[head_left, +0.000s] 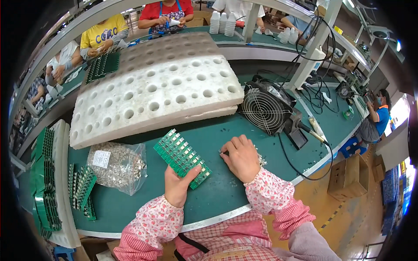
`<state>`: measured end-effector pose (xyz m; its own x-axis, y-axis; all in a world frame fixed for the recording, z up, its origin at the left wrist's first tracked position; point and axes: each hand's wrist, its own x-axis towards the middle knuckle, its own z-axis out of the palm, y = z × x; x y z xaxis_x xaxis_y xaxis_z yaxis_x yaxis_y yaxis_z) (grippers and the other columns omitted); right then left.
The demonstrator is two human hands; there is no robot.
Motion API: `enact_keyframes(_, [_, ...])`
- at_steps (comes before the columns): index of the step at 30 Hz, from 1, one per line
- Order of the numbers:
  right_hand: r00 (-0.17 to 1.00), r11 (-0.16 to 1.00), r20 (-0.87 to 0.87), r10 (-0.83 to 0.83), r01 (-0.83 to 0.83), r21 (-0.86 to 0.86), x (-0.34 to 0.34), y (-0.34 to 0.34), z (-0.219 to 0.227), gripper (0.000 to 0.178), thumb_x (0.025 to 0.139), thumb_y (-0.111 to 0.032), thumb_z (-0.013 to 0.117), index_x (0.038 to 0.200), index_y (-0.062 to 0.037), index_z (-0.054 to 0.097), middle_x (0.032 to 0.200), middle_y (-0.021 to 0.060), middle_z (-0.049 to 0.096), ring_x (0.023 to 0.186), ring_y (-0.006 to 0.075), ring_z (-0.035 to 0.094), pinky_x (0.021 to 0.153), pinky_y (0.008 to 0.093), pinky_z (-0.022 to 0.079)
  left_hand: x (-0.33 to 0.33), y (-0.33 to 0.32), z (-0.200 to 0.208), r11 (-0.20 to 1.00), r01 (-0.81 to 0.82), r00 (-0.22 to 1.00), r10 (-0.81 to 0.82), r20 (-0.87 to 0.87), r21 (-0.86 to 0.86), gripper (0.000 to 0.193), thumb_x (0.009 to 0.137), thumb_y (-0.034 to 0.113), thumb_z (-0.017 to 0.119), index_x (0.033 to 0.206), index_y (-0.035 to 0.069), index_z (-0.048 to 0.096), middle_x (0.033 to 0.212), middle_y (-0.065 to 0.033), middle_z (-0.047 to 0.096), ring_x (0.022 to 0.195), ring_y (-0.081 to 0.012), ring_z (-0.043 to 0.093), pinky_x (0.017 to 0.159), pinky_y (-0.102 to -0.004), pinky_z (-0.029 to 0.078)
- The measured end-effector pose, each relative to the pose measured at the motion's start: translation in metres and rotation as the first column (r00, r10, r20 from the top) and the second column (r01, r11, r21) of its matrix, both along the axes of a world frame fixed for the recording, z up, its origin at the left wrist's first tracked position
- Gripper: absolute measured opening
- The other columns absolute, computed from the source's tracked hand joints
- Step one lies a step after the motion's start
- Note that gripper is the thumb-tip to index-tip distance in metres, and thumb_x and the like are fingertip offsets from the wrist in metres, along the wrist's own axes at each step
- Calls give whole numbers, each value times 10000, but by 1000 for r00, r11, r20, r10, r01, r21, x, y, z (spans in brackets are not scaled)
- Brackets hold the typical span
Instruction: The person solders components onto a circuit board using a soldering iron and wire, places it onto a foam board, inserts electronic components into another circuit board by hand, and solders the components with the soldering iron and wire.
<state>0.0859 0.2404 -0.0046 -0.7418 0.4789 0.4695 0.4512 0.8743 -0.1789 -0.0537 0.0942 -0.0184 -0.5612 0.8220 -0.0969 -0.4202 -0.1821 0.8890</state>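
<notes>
My left hand point(177, 188) grips the lower end of a green circuit board panel point(178, 152), thumb on top. Rows of small white and metal parts stand on the panel, which is tilted above the green table mat. To the right, my right hand point(240, 157) is closed over the mat, fingertips pinched together. A tiny dark bit shows at the fingertips, too small to name. Beside that hand lies a little heap of small white parts point(261, 160), partly hidden by it. A clear bag of small pale parts point(117, 167) rests left of the panel.
A large white foam block with holes point(152, 89) spans the back. Right of it stand a fan point(266, 111) and a soldering iron point(314, 134) with a looping cable. More circuit boards point(82, 187) are stacked left. Co-workers sit across the bench. A cardboard box point(348, 177) stands on the floor.
</notes>
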Motion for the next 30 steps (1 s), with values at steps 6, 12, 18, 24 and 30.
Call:
enact_keyframes(6, [960, 879, -274, 65, -185, -439, 4, -15, 14, 86, 783, -46, 701, 863, -44, 669, 794, 94, 612, 717, 219, 612, 672, 315, 500, 0, -2, 1, 1000, 0, 1000, 0, -19, 5, 333, 803, -32, 688, 1096, 14, 537, 983, -57, 636, 872, -140, 632, 782, -279, 524])
enact_keyframes(12, [921, 535, -388, 10, -333, -777, 9, -18, 10, 141, 816, -71, 702, 944, -10, 700, 876, 70, 672, 749, 122, 630, 695, 243, 503, 2, 0, 0, 1000, -1, 999, 2, -48, 28, 324, 799, -18, 703, 1081, 6, 545, 980, -58, 643, 871, -132, 630, 779, -268, 518])
enact_keyframes(18, [889, 181, -458, -26, -446, -877, 6, -20, 3, 167, 836, -92, 708, 960, 8, 656, 871, 25, 639, 764, 71, 592, 706, 207, 486, 4, -2, 4, 1000, 24, 991, -23, -133, 6, 334, 801, -18, 699, 1092, 8, 539, 983, -51, 638, 875, -126, 625, 777, -263, 511])
enact_keyframes(24, [881, 97, -472, -23, -468, -878, 6, -15, -1, 214, 813, -71, 730, 959, -4, 590, 853, 9, 603, 772, 56, 576, 718, 188, 475, 5, -3, 4, 999, 48, 981, -50, -188, -12, 330, 799, -18, 703, 1085, 2, 540, 984, -50, 637, 873, -119, 623, 770, -258, 509])
enact_keyframes(30, [894, 127, -448, 21, -447, -885, 5, -15, -2, 188, 821, -46, 712, 951, -10, 581, 846, 3, 598, 783, 58, 573, 728, 199, 480, 4, -4, 5, 999, 48, 976, -48, -213, -7, 322, 798, -19, 705, 1077, -12, 544, 988, -60, 643, 865, -116, 627, 756, -252, 515])
